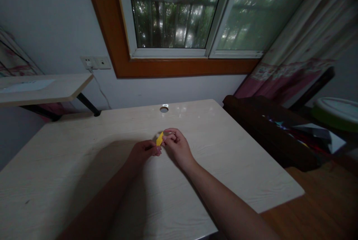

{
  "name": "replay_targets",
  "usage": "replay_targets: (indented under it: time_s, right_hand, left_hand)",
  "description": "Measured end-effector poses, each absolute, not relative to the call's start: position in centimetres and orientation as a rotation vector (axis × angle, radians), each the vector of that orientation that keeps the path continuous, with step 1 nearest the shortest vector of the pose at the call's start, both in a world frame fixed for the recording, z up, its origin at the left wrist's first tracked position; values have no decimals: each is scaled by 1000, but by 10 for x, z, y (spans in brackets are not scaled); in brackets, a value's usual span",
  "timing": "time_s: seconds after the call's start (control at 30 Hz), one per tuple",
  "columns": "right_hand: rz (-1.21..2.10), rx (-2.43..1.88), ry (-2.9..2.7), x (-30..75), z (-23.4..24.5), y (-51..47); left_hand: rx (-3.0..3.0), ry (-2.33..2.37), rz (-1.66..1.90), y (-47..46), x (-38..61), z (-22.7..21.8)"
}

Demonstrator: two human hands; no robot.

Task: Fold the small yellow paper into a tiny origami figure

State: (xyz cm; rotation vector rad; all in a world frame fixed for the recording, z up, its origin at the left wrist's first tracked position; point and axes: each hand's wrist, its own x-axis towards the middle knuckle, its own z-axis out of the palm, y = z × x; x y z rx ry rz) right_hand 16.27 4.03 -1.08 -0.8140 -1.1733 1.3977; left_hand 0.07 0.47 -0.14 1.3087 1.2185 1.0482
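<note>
A small yellow folded piece (159, 139), which looks like paper, is held between my two hands above the pale desk (229, 150). My left hand (143, 152) pinches its lower end between thumb and fingers. On the other side, my right hand (178, 146) grips the upper right edge with thumb and forefinger. The fingers cover part of the yellow piece, so its full shape is hidden.
Behind my hands a round cable hole (164, 109) opens in the desk. At the left stands a raised shelf (64, 87) on black legs. A window (179, 16) fills the wall ahead. Dark wooden furniture (268, 135) with papers borders the desk's right side.
</note>
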Motion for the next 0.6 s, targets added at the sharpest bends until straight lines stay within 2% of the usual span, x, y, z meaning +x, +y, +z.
replay_targets:
  time_s: [0.6]
  right_hand:
    - [1464,-777,-1157,162,-14,43]
  left_hand:
    - [1389,1291,1014,8,3,-4]
